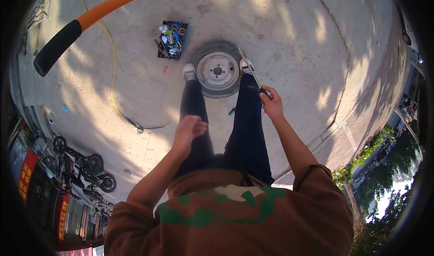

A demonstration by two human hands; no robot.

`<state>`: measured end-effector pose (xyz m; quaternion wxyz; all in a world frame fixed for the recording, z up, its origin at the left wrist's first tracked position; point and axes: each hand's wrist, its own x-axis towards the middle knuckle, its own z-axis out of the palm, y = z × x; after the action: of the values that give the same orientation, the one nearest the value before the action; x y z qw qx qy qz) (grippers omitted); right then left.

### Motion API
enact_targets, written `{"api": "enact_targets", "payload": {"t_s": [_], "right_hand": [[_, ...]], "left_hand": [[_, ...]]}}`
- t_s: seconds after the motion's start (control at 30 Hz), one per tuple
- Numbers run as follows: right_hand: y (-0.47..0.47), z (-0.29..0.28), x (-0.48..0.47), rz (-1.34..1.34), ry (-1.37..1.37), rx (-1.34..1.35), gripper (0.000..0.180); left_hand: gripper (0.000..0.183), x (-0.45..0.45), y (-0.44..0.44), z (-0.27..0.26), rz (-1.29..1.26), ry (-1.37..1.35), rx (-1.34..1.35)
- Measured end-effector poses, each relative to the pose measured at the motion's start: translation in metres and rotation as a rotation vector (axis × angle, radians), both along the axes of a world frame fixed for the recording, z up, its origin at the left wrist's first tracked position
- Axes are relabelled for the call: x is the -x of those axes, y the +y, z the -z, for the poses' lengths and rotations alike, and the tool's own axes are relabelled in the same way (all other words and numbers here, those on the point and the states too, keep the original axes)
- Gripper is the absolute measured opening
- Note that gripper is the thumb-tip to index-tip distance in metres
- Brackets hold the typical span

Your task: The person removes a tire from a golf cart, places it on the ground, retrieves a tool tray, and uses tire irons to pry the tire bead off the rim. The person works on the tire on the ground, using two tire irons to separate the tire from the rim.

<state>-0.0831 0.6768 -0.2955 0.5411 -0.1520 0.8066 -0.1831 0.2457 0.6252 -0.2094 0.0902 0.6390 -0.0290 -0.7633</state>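
Observation:
A tire on a grey steel wheel rim (218, 71) lies flat on the ground between my two shoes. My right hand (272, 101) is closed around the black handle of a long, thin metal tool (250, 66), perhaps a file or a saw blade. The tool slants up over my right shoe to the tire's right edge; whether it touches the tire, I cannot tell. Above my left thigh, my left hand (192, 130) holds nothing, its fingers loosely bent and apart. A small green and black object (232, 111) lies on the ground near my right leg.
Beyond my left shoe stands a black tray (172, 56) of tools and tape, with a red-handled tool (165, 68) beside it. A yellow air hose (114, 69) curves along the left. An orange bar with a black grip (57, 47) crosses the upper left. Motorbikes (81, 171) stand lower left.

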Motion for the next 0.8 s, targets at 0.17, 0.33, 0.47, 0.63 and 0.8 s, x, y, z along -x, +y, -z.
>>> {"api": "enact_targets", "payload": {"t_s": [0.17,0.33,0.47,0.63,0.8], "right_hand": [[-0.011,0.015,0.026,-0.04,-0.021,0.059,0.033],[0.0,0.028,0.075,-0.176,0.041,0.082,0.033],[0.005,0.034,0.098,-0.261,0.193,0.059,0.033],[0.017,0.047,0.091,-0.25,0.253,0.091,0.032],[0.026,0.056,0.045,-0.133,0.256,-0.067,0.029]], "left_hand": [[0.026,0.041,0.01,0.013,-0.034,0.014,-0.008],[0.026,0.088,0.022,0.009,-0.075,0.041,-0.053],[0.026,0.116,0.02,0.009,-0.11,0.089,-0.015],[0.026,0.113,0.012,0.004,-0.076,0.132,-0.018],[0.024,0.065,0.005,0.02,-0.011,0.121,-0.01]]}}
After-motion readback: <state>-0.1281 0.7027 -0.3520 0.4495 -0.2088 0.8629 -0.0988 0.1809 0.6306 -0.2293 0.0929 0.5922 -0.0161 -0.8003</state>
